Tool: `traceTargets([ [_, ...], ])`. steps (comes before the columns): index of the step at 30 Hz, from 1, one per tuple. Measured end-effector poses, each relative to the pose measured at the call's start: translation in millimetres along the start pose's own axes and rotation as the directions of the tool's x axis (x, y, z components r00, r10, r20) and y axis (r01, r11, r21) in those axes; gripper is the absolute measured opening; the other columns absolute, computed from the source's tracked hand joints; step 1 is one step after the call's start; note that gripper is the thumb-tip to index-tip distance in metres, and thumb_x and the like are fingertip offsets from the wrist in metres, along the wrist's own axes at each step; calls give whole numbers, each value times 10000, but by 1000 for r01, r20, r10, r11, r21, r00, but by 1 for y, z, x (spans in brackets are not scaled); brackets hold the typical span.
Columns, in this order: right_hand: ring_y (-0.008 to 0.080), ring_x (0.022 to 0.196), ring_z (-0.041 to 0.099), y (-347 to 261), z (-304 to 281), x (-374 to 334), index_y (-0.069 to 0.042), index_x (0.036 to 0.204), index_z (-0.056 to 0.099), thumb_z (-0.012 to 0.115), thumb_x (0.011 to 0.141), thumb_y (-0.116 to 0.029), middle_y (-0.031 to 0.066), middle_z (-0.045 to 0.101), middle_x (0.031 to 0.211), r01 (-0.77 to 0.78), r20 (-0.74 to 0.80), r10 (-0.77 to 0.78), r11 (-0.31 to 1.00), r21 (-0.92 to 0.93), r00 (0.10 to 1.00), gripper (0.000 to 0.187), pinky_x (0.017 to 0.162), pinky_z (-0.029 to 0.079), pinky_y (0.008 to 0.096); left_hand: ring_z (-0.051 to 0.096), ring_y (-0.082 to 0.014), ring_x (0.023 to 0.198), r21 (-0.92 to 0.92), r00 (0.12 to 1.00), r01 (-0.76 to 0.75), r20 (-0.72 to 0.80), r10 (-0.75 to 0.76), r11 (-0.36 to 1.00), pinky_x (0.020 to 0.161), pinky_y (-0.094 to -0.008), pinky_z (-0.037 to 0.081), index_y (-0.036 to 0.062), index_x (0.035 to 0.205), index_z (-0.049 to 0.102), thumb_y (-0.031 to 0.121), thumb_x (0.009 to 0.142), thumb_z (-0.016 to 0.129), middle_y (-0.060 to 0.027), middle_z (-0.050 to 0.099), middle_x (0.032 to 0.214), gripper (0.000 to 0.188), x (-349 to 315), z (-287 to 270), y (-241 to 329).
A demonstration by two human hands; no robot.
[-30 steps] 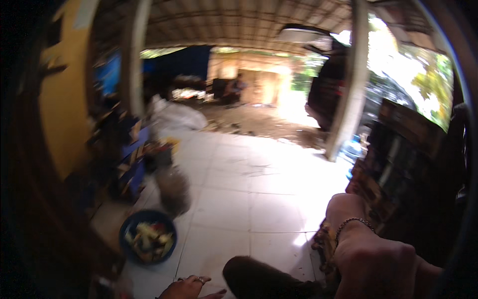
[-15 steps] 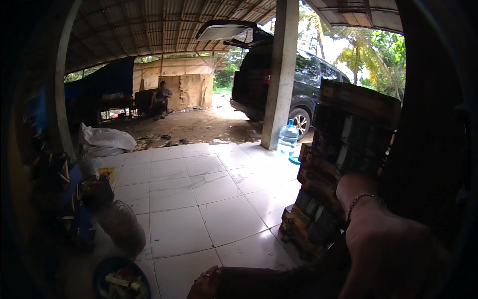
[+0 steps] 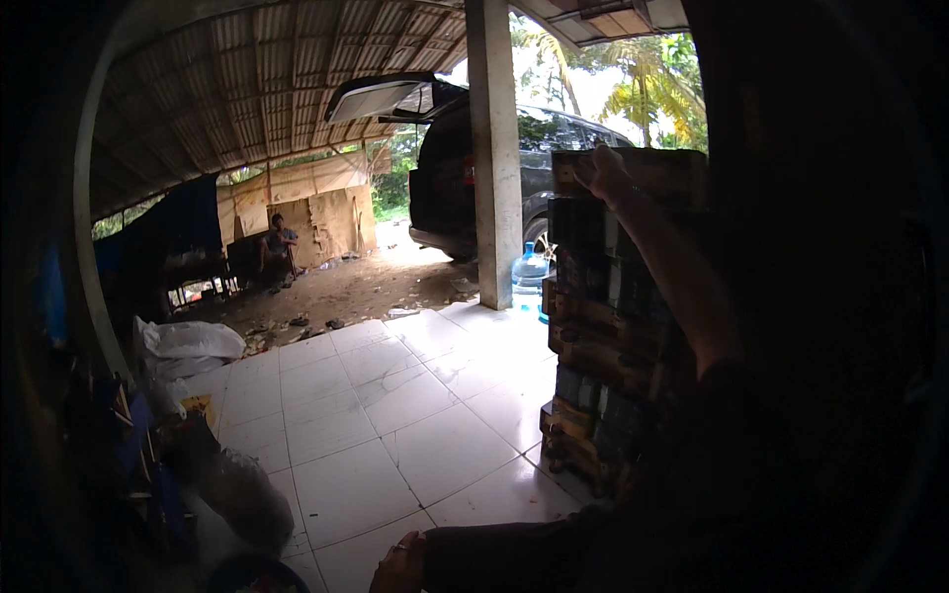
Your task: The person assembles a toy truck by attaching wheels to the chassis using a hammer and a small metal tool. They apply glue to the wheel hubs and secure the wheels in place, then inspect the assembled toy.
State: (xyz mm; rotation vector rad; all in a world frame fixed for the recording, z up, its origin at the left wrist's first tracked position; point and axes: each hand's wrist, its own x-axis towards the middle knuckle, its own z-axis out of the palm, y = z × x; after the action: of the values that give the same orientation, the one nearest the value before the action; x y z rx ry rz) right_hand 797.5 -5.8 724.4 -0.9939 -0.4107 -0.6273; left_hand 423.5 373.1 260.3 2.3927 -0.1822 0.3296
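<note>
A tall stack of brown wooden pieces and dark blocks (image 3: 583, 331) stands on the right, in heavy shade. My right arm stretches up across it, and my right hand (image 3: 605, 176) is at the top wooden layer, fingers apart and pointing left. I see nothing held in it. At the lower edge my left hand (image 3: 398, 565), with a ring on a finger, lies against the end of my dark-clothed leg (image 3: 484, 555). Its fingers rest over the cloth, and it is partly cut off by the frame.
A clear blue water jug (image 3: 531, 272) stands beside a concrete pillar (image 3: 494, 158). Behind is a dark vehicle (image 3: 440, 178), tailgate raised. A seated person (image 3: 279, 247) is far back. White sacks (image 3: 188, 341), a stuffed bag (image 3: 247, 499) and a round tub (image 3: 255, 573) stand along the left.
My right hand has risen from beside the stack's middle to its top, and the arm is stretched out. The view has swung right. My left hand stays at the leg.
</note>
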Motion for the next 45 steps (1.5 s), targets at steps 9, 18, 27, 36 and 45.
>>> traceTargets([
  [9,328,1166,545,-9,2,77,-118,1415,438,445,985,-513,112,583,1290,-160,-370,210,974,161,905,584,964,460,550,567,-428,1171,151,989,-150,14,149,977,997,-443,468,-14,1300,527,383,1059,295,-278,598,1235,520,-11,-8,20],
  [18,312,1059,589,-8,-5,82,-132,1194,550,534,915,-453,94,614,1079,-161,-359,176,984,70,917,425,904,478,516,588,-435,1142,263,991,-74,124,42,962,974,-457,491,36,1336,501,295,1056,341,-281,591,1255,414,-18,-24,44],
  [27,296,953,632,-20,-4,75,-147,974,663,623,845,-393,75,646,867,236,292,-230,-243,-941,928,280,843,497,483,603,-423,1115,248,992,-114,82,97,962,953,-459,505,38,1337,489,233,1057,353,-257,595,1259,367,-22,-25,57],
  [36,302,846,639,37,63,-10,-122,958,683,630,842,-260,111,643,778,648,856,-261,-566,-510,446,189,751,494,462,609,-376,1153,92,946,245,198,-258,965,979,-414,484,20,1379,499,447,991,496,-241,589,1296,576,-11,-40,92],
  [45,249,791,641,133,118,-264,-3,1289,548,469,1001,-81,177,642,929,691,680,-447,712,-123,582,309,619,515,355,648,-287,1065,-125,876,328,-330,-351,936,869,-383,529,35,1216,634,251,906,692,-153,669,1182,383,-39,-112,128],
])
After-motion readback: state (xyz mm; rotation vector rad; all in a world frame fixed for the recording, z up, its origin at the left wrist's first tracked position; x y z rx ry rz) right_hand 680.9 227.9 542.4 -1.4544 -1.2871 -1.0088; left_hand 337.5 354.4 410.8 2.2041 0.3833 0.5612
